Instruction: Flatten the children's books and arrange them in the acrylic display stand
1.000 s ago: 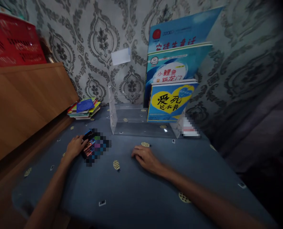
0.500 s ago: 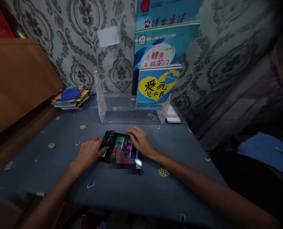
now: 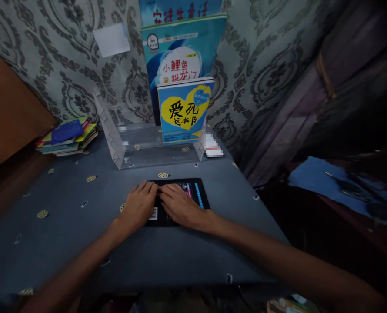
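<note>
A thin black book [image 3: 200, 187] lies flat on the cloth-covered table, its cover bearing coloured pictures and a white barcode label. Over its left half rests my left hand [image 3: 142, 201], fingers close together and bent down. My right hand [image 3: 179, 203] reaches across the cover from the right, its fingers also together. The fingertips of both hands meet near the middle of the book's upper part. Whatever is pinched there is too small or hidden to make out.
Behind the book stands a clear plastic rack [image 3: 157, 157] holding upright children's books [image 3: 184, 114]. A stack of books [image 3: 68, 137] lies at the back left, and a white item [image 3: 213, 147] sits right of the rack. Blue cloth [image 3: 317, 178] lies beyond the table's right edge.
The book, tilted before, now lies flat and squared to the table. My right hand has come left from its far edge to meet my left hand. The view has swung right.
</note>
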`<action>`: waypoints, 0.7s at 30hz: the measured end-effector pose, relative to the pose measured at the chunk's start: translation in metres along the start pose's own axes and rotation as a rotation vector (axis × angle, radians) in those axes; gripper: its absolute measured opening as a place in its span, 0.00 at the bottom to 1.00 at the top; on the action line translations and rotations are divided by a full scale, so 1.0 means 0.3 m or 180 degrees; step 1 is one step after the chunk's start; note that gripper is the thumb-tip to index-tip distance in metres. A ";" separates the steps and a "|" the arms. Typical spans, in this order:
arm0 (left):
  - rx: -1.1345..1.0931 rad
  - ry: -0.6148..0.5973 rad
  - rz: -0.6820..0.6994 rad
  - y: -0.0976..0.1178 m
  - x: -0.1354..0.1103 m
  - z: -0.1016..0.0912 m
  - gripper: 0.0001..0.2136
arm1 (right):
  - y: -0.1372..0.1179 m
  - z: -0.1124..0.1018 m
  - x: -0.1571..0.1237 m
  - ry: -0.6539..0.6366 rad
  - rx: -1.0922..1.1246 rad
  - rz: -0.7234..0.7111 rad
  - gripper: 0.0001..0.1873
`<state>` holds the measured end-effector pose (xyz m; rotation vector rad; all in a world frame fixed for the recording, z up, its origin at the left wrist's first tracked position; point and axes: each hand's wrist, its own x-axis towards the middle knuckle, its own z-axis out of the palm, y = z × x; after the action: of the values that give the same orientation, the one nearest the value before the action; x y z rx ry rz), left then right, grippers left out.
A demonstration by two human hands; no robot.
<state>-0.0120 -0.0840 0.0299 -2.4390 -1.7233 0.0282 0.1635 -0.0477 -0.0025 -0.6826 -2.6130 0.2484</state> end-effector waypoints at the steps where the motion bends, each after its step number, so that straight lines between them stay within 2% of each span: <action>1: -0.0048 0.0091 0.0051 -0.002 0.007 0.018 0.11 | 0.002 -0.001 -0.002 -0.0012 -0.0026 0.0050 0.12; 7: -0.0017 0.0469 0.0110 0.002 0.014 0.082 0.13 | 0.027 0.004 -0.040 0.0017 -0.0136 0.0301 0.17; 12: -0.0022 0.0483 0.0120 0.003 0.011 0.093 0.14 | 0.036 0.012 -0.050 -0.0063 -0.0187 0.0363 0.18; 17: 0.0000 0.0493 0.0152 -0.006 0.007 0.103 0.21 | 0.032 -0.005 -0.049 -0.0066 -0.0141 0.0337 0.19; 21: 0.0032 0.0396 0.0132 -0.005 0.006 0.102 0.24 | 0.065 -0.032 -0.100 0.0088 -0.0235 0.0498 0.19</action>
<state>-0.0159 -0.0784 0.0001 -2.4139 -1.6166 -0.1077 0.1998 -0.0451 -0.0098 -0.9111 -2.5559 0.1881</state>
